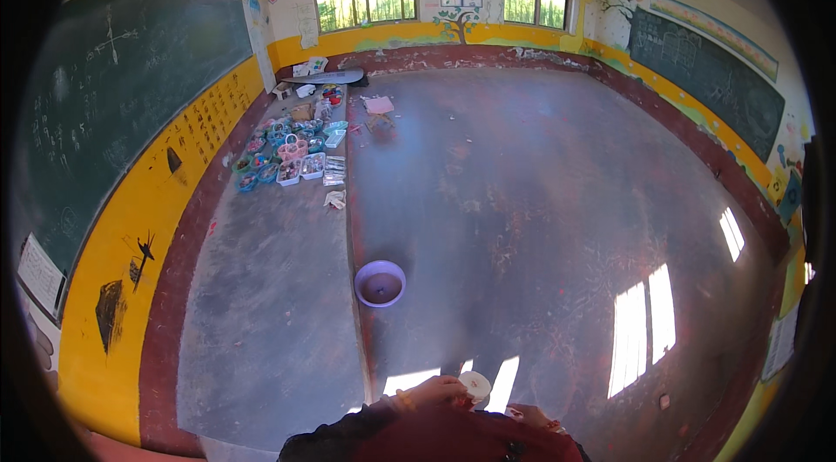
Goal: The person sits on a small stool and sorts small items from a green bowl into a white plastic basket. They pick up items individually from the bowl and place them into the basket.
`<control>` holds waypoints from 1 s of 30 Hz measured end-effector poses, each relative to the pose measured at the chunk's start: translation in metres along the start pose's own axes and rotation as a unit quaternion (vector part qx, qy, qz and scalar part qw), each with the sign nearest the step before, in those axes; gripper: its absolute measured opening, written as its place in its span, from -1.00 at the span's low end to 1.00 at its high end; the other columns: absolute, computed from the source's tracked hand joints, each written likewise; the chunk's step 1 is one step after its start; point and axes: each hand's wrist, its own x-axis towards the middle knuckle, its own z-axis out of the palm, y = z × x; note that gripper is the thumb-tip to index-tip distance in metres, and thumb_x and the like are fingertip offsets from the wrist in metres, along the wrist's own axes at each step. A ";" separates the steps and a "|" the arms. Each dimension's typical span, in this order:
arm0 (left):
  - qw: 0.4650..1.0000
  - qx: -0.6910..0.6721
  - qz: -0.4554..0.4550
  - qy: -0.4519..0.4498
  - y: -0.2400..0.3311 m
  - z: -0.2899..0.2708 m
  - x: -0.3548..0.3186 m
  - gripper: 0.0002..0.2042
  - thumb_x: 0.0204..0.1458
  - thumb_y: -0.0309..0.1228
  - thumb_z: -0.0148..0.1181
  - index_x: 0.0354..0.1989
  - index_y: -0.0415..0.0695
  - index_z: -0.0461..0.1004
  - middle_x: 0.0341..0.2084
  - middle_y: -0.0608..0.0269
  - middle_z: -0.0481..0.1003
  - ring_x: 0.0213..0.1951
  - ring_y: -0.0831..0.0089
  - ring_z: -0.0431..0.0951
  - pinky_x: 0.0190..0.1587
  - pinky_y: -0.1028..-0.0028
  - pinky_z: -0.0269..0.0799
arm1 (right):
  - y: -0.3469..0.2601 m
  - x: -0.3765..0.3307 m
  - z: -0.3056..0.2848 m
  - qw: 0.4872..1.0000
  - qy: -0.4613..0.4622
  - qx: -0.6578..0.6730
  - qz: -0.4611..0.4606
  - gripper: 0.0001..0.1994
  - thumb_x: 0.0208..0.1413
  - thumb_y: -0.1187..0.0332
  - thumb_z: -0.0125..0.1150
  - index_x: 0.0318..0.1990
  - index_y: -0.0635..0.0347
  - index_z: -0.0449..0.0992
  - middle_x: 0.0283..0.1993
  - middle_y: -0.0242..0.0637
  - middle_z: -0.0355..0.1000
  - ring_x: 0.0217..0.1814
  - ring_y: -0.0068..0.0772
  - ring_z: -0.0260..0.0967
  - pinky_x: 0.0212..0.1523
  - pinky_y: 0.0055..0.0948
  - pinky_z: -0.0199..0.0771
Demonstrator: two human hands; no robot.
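White round cup point(475, 385), small and pale-rimmed, is held in the left hand point(435, 391), fingers curled around it, low above the floor point(540, 201). Right hand point(531, 416) is barely seen; grip cannot be told. Purple basin point(380, 283) is set well apart.

Bowl point(380, 283) on the floor is pale purple with a darker brownish inside, and the floor point(540, 201) itself is worn grey-brown with a dark red border. Walls point(122, 262) are bright yellow under dark green chalkboards point(113, 87), and the little cup point(475, 385) is white.
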 end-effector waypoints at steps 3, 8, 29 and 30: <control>0.989 -0.091 -0.100 0.054 0.027 -0.053 0.035 -0.68 -0.02 -0.16 0.08 -0.32 -0.20 0.49 -0.55 0.39 0.42 -0.53 0.64 0.35 -0.47 0.62 0.26 | 0.098 0.035 -0.011 0.991 0.012 -0.131 0.035 -0.57 0.11 0.05 -0.07 0.06 0.04 0.39 -0.01 -0.17 0.41 0.04 -0.29 0.35 0.06 -0.33 0.30; 0.981 -0.136 -0.065 0.122 0.006 -0.139 0.067 -0.72 -0.02 -0.22 0.06 -0.43 -0.21 0.49 -0.60 0.33 0.45 -0.53 0.58 0.41 -0.47 0.54 0.32 | 0.048 0.134 -0.083 0.978 0.000 -0.164 0.132 -0.62 0.08 0.10 -0.06 -0.01 0.06 0.40 -0.06 -0.15 0.42 -0.01 -0.25 0.36 0.00 -0.30 0.32; 0.811 0.059 -0.507 0.287 -0.149 -0.412 0.049 -0.72 -0.06 -0.18 0.03 -0.30 -0.08 0.52 -0.35 0.08 0.53 -0.27 0.15 0.54 -0.20 0.26 0.44 | -0.021 0.459 -0.283 0.961 -0.067 -0.259 0.074 -0.81 -0.05 0.31 0.01 -0.29 0.15 0.43 -0.28 -0.08 0.44 -0.26 -0.06 0.40 -0.24 -0.19 0.40; 0.805 0.060 -0.516 0.286 -0.147 -0.420 0.047 -0.72 -0.06 -0.18 0.03 -0.29 -0.08 0.52 -0.34 0.08 0.53 -0.26 0.15 0.53 -0.19 0.26 0.44 | -0.028 0.483 -0.298 0.959 -0.062 -0.275 0.027 -0.82 -0.06 0.32 0.02 -0.30 0.15 0.43 -0.29 -0.08 0.44 -0.27 -0.06 0.41 -0.25 -0.18 0.40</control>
